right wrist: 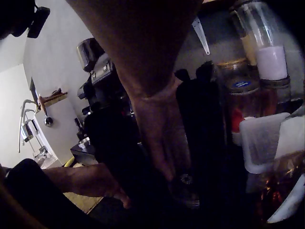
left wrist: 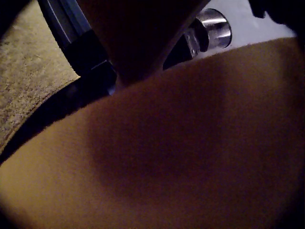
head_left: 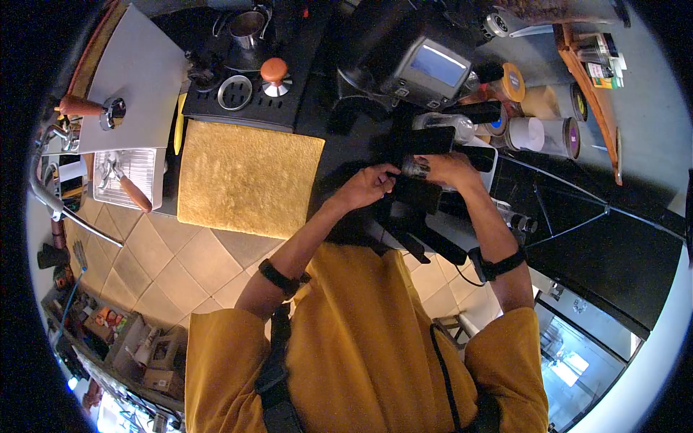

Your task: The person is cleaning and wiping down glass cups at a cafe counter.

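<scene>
In the head view my right hand point(head_left: 447, 171) reaches in from the right and grips a small clear container point(head_left: 414, 167). The right wrist view shows the fingers of that hand point(right wrist: 155, 133) wrapped at the side of the container point(right wrist: 189, 198), which looks glassy and is mostly in shadow. Just left of it, my left hand point(head_left: 368, 186) hovers with loosely bent fingers, nothing visible in them. Dark shapes partly hide both hands' fingertips. A forearm fills most of the left wrist view.
A yellow towel point(head_left: 249, 177) lies left of the hands. Beyond stand a black machine with a screen point(head_left: 435, 66) and several lidded jars point(head_left: 559, 137). An orange-handled tamper point(head_left: 274, 72) sits on a black stand. Near the sink is a wooden-handled portafilter point(head_left: 135, 193).
</scene>
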`<state>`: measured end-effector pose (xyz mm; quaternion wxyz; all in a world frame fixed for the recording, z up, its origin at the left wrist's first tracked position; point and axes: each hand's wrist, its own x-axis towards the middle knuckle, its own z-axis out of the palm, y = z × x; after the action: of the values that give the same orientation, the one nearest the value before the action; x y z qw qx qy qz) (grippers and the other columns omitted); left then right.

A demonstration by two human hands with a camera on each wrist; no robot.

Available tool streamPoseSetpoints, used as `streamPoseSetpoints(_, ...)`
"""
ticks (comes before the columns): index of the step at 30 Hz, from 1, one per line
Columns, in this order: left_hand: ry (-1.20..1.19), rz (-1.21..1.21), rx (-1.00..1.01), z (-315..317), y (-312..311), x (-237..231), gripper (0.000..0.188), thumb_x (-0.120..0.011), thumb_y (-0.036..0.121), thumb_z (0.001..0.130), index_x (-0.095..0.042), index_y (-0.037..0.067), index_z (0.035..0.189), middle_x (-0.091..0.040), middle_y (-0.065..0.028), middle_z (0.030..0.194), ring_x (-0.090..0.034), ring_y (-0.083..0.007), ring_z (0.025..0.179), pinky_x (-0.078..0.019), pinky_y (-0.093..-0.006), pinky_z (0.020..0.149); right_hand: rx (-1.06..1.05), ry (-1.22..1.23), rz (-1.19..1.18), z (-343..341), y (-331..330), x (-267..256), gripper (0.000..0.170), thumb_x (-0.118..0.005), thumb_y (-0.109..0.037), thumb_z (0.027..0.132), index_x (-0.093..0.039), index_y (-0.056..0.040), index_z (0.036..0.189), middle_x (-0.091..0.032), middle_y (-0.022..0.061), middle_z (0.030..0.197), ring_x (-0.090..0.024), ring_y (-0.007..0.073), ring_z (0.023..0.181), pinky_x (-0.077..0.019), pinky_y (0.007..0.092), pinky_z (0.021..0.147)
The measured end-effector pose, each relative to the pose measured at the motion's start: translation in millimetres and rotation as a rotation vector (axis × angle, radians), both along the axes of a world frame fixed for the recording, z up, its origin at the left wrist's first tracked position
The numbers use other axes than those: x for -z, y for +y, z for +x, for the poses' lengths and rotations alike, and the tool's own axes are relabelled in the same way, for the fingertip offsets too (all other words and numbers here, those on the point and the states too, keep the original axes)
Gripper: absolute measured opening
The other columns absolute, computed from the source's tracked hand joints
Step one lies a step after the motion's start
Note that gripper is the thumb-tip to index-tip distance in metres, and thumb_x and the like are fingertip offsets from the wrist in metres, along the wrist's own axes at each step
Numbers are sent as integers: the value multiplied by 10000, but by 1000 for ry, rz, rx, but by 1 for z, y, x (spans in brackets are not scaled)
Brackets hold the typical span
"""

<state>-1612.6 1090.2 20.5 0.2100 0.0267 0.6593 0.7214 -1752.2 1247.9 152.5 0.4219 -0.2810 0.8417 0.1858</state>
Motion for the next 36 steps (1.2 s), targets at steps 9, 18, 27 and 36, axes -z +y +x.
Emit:
streamPoseSetpoints(9,-22,215,-61,3,-15,-4,474,-554,-19,863,-563,89,1324,-629,-16,930,-610,-115,860,-527,-268,789,65,66,-129,7,5,-51,598,-718,-255,748,-582,-252,1330,-680,150,1186,-660,366,1065,-527,463,925)
streamPoseSetpoints(18,229,132,-292,-8,-39,-93,270,-541,67,992,-602,49,1254,-638,-43,927,-611,-132,863,-517,-288,837,236,211,-453,36,20,-184,712,-771,-158,704,-529,-141,1373,-552,129,1381,-576,322,1236,-479,388,1013)
streamPoseSetpoints(27,281,577,-139,-8,-34,-184,788,-524,515,984,-216,68,1554,-399,-157,1462,-449,-281,1342,-389,-396,1083,116,22,-830,63,-40,-227,714,-763,-125,742,-500,-131,1406,-529,150,1410,-529,330,1300,-463,394,1036)
streamPoseSetpoints(36,25,702,-462,21,-62,-137,790,-560,616,899,-318,166,1502,-520,-147,1287,-551,-281,1189,-502,-456,954,401,24,-887,45,-33,-200,460,-580,-292,990,-515,-98,1402,-577,152,1374,-622,289,1165,-518,412,936)
